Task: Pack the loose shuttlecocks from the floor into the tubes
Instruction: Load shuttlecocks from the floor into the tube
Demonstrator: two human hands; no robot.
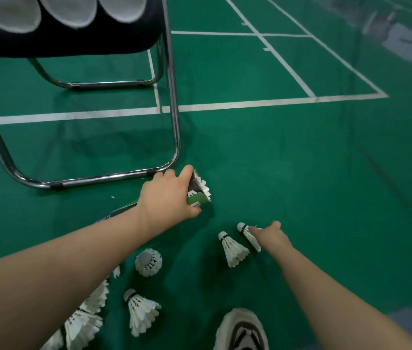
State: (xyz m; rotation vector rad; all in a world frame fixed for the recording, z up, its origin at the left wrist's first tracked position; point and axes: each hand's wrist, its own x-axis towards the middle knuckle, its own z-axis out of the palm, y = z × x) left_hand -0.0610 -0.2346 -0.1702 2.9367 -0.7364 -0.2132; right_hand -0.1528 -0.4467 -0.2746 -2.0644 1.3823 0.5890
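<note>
Green court flooring (275,147) with white lines runs under a chrome-legged chair (174,109); the left hand (167,195) has its fingers wrapped round a shuttlecock tube (198,190) held low by the chair's foot, with feathers showing at its open mouth; the right hand (273,236) pinches the skirt of one shuttlecock (249,236) on the floor, just beside another (232,248), though its fingertips are hidden behind the knuckles; best, I judge, to lift with a light pinch so no feathers get crushed, turn the cork toward the mouth, and slide it in nested; more loose shuttlecocks (140,311) lie near the shoe (241,332).
</note>
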